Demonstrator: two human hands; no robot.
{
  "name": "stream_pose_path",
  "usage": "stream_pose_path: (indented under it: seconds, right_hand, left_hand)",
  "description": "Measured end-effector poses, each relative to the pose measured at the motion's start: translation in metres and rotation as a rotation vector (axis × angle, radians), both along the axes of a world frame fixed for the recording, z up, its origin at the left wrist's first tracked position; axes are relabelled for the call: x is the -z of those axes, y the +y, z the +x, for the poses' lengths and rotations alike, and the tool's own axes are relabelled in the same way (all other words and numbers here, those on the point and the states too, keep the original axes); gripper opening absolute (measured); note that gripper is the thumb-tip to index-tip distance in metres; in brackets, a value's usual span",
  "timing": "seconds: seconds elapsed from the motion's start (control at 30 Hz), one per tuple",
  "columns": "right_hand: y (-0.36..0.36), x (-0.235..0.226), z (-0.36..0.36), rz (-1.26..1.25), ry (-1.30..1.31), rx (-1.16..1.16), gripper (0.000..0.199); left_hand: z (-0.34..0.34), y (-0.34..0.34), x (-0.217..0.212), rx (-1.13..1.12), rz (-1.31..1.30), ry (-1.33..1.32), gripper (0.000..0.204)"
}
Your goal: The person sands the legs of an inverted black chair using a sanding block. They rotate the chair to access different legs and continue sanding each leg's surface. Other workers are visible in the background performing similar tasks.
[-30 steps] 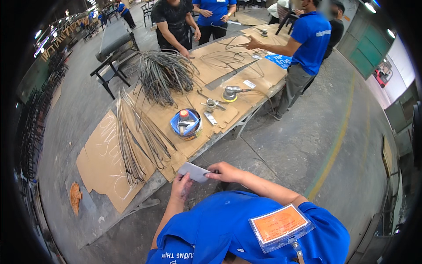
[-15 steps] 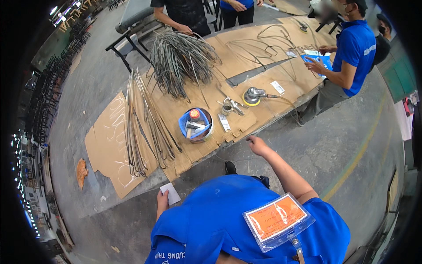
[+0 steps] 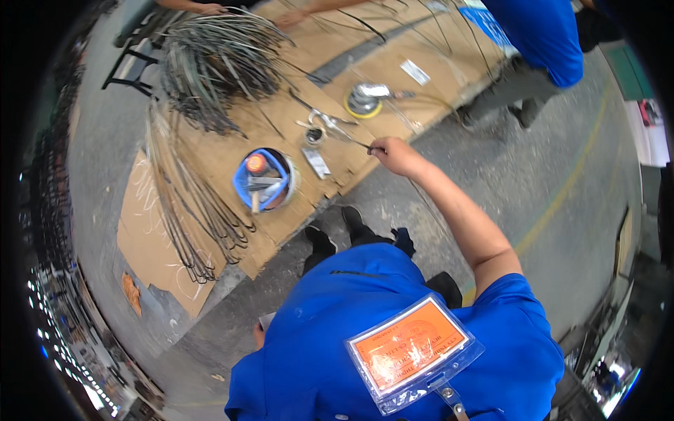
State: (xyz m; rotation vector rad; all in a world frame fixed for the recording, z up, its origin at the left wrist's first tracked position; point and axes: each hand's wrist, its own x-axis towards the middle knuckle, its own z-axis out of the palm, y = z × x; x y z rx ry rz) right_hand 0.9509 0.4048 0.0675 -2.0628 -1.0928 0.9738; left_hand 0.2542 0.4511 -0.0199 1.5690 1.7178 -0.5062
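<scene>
My right hand (image 3: 397, 156) reaches out over the front edge of the cardboard-covered table, its fingers closed on the end of a thin dark strand (image 3: 362, 144). That strand runs toward a metal spray gun (image 3: 330, 121) with a small round cup (image 3: 314, 135). At my left side, mostly hidden by my blue shirt, my left hand (image 3: 259, 336) grips a small white sheet (image 3: 267, 321). A bucket (image 3: 293, 184) with a blue liner, a red-capped container (image 3: 256, 164) and tools inside stands near the table edge. Beyond the spray gun sits a round sander (image 3: 363, 102) with a yellow rim.
A large heap of thin bent rods (image 3: 210, 70) lies at the far left, with more long rods (image 3: 189, 210) spread nearer. Cardboard (image 3: 158, 242) covers the table. Co-workers stand across the table and at the right, one in a blue shirt (image 3: 537, 28). Paper labels (image 3: 415, 72) lie about.
My right hand has moved forward and left to the table edge, onto the strand by the spray gun. The left hand with the sheet is now mostly behind my shirt. The view has shifted.
</scene>
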Motion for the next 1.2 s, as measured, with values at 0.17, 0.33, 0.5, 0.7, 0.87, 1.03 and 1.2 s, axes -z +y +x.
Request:
stream_pose_path:
  seconds: [0.17, 0.33, 0.5, 0.7, 0.87, 1.03, 1.2]
  right_hand:
    - [-0.063, -0.053, 0.000, -0.017, 0.136, -0.084, 0.018]
    - [-0.117, -0.100, -0.025, -0.043, 0.445, -0.197, 0.015]
    - [-0.154, -0.120, -0.077, -0.049, 0.559, -0.178, 0.017]
    - [-0.167, -0.133, -0.107, -0.080, 0.562, -0.059, 0.019]
    - [-0.165, -0.146, -0.124, -0.110, 0.394, -0.040, 0.019]
    - [-0.154, -0.150, -0.143, 0.061, 0.147, -0.023, 0.013]
    - [-0.138, -0.155, -0.153, 0.221, 0.060, -0.051, 0.010]
  left_hand:
    - [0.039, 0.037, -0.067, -0.051, 0.103, -0.032, 0.048]
    - [0.142, 0.100, -0.173, 0.426, 0.350, -0.205, 0.054]
    - [0.244, 0.120, -0.254, 0.895, 0.141, -0.179, 0.032]
    - [0.292, 0.100, -0.278, 1.240, 0.154, -0.198, 0.025]
    - [0.290, 0.108, -0.273, 1.136, 0.002, -0.290, 0.028]
    - [0.282, 0.107, -0.267, 1.243, 0.131, -0.414, 0.023]
    - [0.254, 0.109, -0.260, 1.372, 0.257, -0.308, 0.020]
